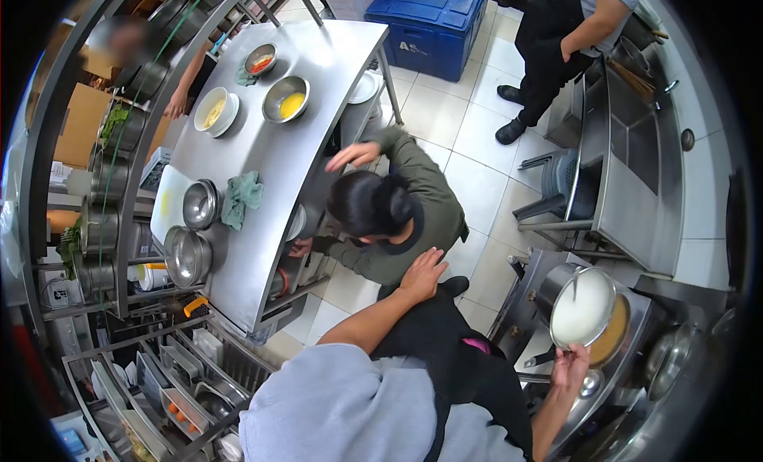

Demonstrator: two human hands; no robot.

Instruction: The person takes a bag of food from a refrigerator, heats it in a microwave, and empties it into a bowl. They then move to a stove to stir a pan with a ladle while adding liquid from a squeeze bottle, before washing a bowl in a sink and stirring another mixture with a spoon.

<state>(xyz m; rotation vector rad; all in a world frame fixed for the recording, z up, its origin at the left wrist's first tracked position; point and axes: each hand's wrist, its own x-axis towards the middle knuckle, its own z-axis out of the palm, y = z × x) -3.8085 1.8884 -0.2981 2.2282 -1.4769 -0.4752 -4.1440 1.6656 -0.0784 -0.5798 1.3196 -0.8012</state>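
My right hand (571,367) grips the rim of a metal bowl (584,307) of white, creamy liquid, with a utensil handle standing in it. The bowl is tilted beside a tall pot (556,286) and partly over a pan of orange-brown liquid (610,331) on the stove. My left hand (424,276) rests, fingers spread, on the back of a crouching person in a green top (425,200), holding nothing. That person reaches into the shelf under the steel table.
The steel table (262,156) at the left bears bowls, one with yellow liquid (286,99), and a green cloth (242,200). A blue crate (429,25) and another standing person (548,57) are at the back. Stools (556,184) stand by the sink (636,148).
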